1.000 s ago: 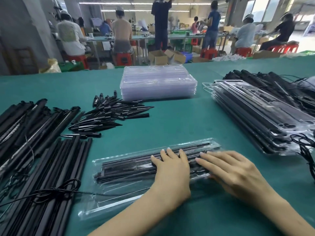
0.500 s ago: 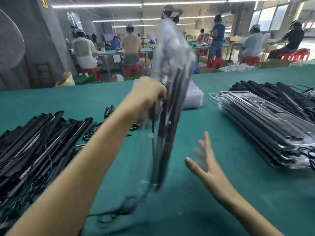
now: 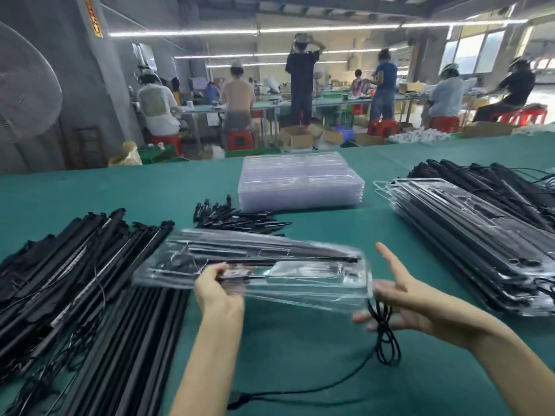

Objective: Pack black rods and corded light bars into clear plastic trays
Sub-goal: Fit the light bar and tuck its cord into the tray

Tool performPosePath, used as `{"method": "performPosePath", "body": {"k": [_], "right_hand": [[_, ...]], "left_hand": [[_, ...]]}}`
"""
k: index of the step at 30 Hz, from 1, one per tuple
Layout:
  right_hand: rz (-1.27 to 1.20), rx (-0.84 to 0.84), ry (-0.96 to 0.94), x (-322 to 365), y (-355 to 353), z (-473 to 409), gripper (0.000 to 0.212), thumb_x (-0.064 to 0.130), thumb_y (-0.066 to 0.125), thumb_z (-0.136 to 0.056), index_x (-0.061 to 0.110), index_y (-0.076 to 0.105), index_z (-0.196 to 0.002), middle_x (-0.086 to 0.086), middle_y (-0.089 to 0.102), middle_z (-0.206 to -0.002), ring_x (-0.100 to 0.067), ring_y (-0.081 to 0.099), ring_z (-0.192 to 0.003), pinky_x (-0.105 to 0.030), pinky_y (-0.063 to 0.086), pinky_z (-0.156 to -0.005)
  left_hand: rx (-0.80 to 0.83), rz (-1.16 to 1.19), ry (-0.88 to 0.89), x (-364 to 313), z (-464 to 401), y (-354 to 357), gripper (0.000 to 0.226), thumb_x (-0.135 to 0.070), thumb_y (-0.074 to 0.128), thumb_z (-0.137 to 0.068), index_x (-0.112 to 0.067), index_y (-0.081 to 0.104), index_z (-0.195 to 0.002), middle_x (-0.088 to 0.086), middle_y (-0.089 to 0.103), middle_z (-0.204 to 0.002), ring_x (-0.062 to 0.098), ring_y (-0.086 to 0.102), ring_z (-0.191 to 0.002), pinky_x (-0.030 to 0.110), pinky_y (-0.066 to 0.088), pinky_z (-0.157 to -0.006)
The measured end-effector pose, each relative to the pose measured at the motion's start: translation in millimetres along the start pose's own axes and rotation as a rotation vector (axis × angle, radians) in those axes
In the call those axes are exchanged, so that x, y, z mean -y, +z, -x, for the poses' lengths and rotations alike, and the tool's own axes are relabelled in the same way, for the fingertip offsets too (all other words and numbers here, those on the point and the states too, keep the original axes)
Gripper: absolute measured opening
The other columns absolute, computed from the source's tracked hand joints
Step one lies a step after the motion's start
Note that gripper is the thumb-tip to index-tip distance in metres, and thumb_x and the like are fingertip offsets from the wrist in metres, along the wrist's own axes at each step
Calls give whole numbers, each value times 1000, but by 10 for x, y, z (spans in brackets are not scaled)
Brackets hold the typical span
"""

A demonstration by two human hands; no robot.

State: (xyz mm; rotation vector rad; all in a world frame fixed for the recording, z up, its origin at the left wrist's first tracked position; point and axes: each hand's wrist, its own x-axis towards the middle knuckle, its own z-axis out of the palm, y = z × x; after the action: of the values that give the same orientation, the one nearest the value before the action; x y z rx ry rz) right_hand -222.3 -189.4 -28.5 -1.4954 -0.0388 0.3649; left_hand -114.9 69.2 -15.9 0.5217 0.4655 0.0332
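My left hand (image 3: pixel 216 288) grips the near edge of a clear plastic tray (image 3: pixel 300 283) and holds it flat above the green table (image 3: pixel 90 187). Black rods and a light bar lie inside the tray. A black cord (image 3: pixel 386 340) hangs from the tray's right end, loops, and trails to a plug (image 3: pixel 237 399) on the table. My right hand (image 3: pixel 399 298) is spread open beside the tray's right end, with the cord passing in front of its fingers; I cannot tell whether it touches the tray.
Loose light bars with cords (image 3: pixel 60 265) and long black rods (image 3: pixel 141 340) lie at left. Short black rods (image 3: pixel 234 219) sit mid-table. Empty clear trays (image 3: pixel 300 187) are stacked behind. Packed trays (image 3: pixel 468 250) pile up at right. People work at far benches.
The tray was pressed on the table, then swung up on end in my left hand; now it is level again above the table. My right hand has moved to its right end.
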Motion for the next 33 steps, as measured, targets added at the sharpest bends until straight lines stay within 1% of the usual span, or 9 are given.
{"method": "performPosePath", "body": {"k": [2, 4, 8, 12, 15, 19, 23, 29, 33], "right_hand": [[159, 86, 57, -95, -14, 33, 101, 30, 89, -64, 42, 24, -141, -10, 67, -114, -26, 68, -91, -32, 53, -80], [67, 69, 90, -208, -40, 23, 52, 8, 78, -71, 11, 57, -118, -10, 62, -79, -18, 60, -62, -31, 53, -70], [-176, -227, 153, -186, -111, 37, 22, -11, 50, -83, 10, 57, -83, -1, 35, -60, -5, 25, -32, -15, 34, -32], [860, -854, -87, 108, -434, -15, 13, 3, 70, -79, 14, 64, -80, -2, 58, -62, -19, 55, -55, -23, 42, -55], [1114, -1092, -39, 290, -586, -82, 15, 32, 68, -84, 18, 64, -83, 0, 63, -68, -21, 63, -67, -30, 41, -65], [932, -953, -25, 354, -696, -215, 7, 10, 68, -82, 12, 71, -88, -8, 72, -77, -18, 65, -70, -27, 47, -68], [1143, -851, -413, 219, -575, -299, 35, -17, 51, -78, 6, 71, -95, -11, 67, -94, -22, 60, -83, -20, 39, -83], [1407, -654, -9, -81, -490, -332, 32, 11, 45, -94, 23, 65, -116, 8, 60, -125, -17, 53, -112, -32, 43, -93], [1393, -579, -311, -143, -216, -243, 25, 25, 53, -95, 26, 66, -118, 8, 60, -124, -18, 49, -116, -36, 36, -98]], "left_hand": [[-35, 83, -8, 82, -36, -125, 33, 8, 36, -88, -9, 36, -59, 6, 48, -45, 19, 53, -39, 35, 51, -73], [-50, 114, -15, 140, -37, -187, 32, 7, 36, -88, -10, 37, -60, 7, 46, -61, 22, 51, -52, 42, 45, -90], [-50, 98, 33, 215, 18, -258, 32, 4, 39, -88, -10, 39, -60, 1, 49, -49, 19, 52, -48, 39, 50, -74], [-135, 62, 63, 313, 96, -347, 27, 4, 40, -88, -9, 41, -64, 4, 49, -55, 14, 52, -37, 21, 48, -41], [-231, 7, 79, 418, 143, -431, 23, 4, 45, -86, -10, 43, -68, 5, 47, -68, 19, 51, -53, 21, 45, -42], [-315, -49, 69, 577, 263, -527, 19, 1, 51, -84, -13, 46, -73, 2, 49, -73, 19, 50, -61, 30, 42, -55], [-338, -79, 4, 713, 434, -560, 17, -1, 53, -85, -14, 46, -76, 2, 49, -76, 19, 49, -63, 30, 42, -57], [-241, -81, -72, 705, 524, -618, 15, -4, 51, -89, -14, 47, -78, 5, 53, -72, 21, 52, -63, 28, 48, -50], [-152, -50, -82, 686, 539, -632, 20, -6, 47, -91, -13, 47, -72, 6, 51, -67, 18, 54, -51, 31, 51, -56]]}}
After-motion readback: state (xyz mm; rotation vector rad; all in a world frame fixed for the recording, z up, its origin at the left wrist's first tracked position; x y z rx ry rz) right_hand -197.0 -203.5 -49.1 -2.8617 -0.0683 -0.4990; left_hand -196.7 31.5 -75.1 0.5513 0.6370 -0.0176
